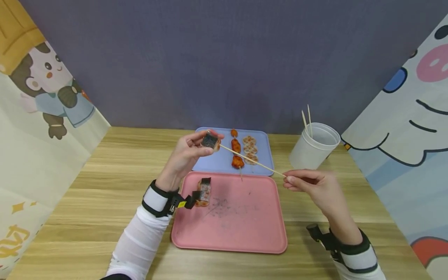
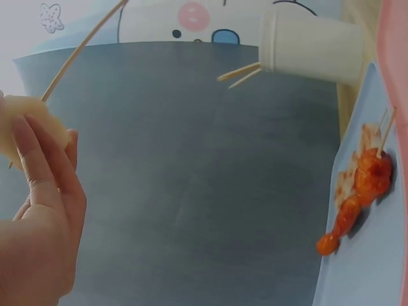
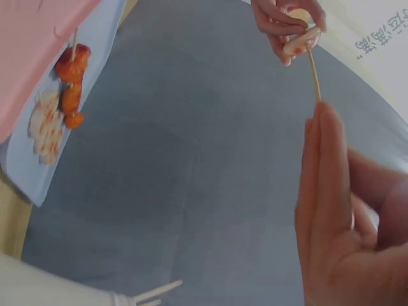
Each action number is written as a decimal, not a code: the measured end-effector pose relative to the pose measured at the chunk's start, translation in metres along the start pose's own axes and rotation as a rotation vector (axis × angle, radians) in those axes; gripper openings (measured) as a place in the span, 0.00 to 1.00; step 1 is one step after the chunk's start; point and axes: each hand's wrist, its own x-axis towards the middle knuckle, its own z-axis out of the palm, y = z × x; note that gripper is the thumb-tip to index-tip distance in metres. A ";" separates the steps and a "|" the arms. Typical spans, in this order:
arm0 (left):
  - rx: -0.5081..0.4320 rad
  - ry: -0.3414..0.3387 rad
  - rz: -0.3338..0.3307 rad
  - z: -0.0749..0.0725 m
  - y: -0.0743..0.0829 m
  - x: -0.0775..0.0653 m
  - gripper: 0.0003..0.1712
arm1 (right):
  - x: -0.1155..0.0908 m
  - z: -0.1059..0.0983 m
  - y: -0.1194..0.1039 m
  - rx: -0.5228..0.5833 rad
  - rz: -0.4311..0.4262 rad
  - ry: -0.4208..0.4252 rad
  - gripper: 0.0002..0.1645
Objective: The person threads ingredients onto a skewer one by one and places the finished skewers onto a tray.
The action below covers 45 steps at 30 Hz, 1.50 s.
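My left hand holds a pale piece of food wrapped in a dark seaweed strip, raised over the blue tray. A thin bamboo skewer runs into that piece from the right; in the left wrist view a short tip shows on its far side. My right hand pinches the skewer's other end between thumb and fingers, seen closely in the right wrist view. Another seaweed-wrapped piece lies on the left part of the pink tray, partly overlapped by the left wrist camera.
Behind the pink tray, a blue tray carries a skewer of orange-red pieces and one of pale slices. At the back right stands a white bucket with a few skewers. A grey panel closes off the back.
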 end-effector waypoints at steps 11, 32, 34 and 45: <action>0.025 -0.034 0.004 0.000 0.007 -0.003 0.24 | 0.000 0.002 0.001 -0.003 -0.016 -0.024 0.15; 0.007 -0.025 -0.054 0.004 0.000 -0.002 0.25 | -0.002 0.005 0.001 0.031 -0.020 -0.015 0.17; 0.002 -0.032 -0.051 0.004 0.000 -0.002 0.24 | -0.003 0.004 0.001 0.051 -0.021 -0.019 0.16; 0.012 -0.009 -0.071 0.006 -0.001 -0.004 0.27 | -0.004 0.005 0.000 0.047 -0.031 -0.022 0.16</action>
